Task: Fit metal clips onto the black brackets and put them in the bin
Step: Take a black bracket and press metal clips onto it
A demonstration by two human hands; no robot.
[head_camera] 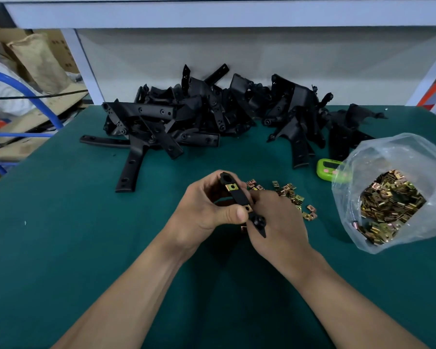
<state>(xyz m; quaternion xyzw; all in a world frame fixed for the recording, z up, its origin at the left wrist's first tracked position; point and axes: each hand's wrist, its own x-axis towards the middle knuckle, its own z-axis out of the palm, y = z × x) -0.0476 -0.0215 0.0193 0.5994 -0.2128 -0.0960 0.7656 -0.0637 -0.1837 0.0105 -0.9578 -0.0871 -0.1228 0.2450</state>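
Bracket point(238, 196) gripped by both hands point(207, 210) point(275, 222); lower clip point(248, 209) half-hidden.

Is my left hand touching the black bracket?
Touching. The head view shows the left hand gripping the black bracket, thumb pressed on its lower end.

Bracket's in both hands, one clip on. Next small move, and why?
Probably press the lower clip fully home on the bracket. The upper clip already sits on it; the left hand grips the bracket, thumb beside the lower clip, and the right hand holds the bracket's lower end there. Whether that clip is seated is hard to tell.
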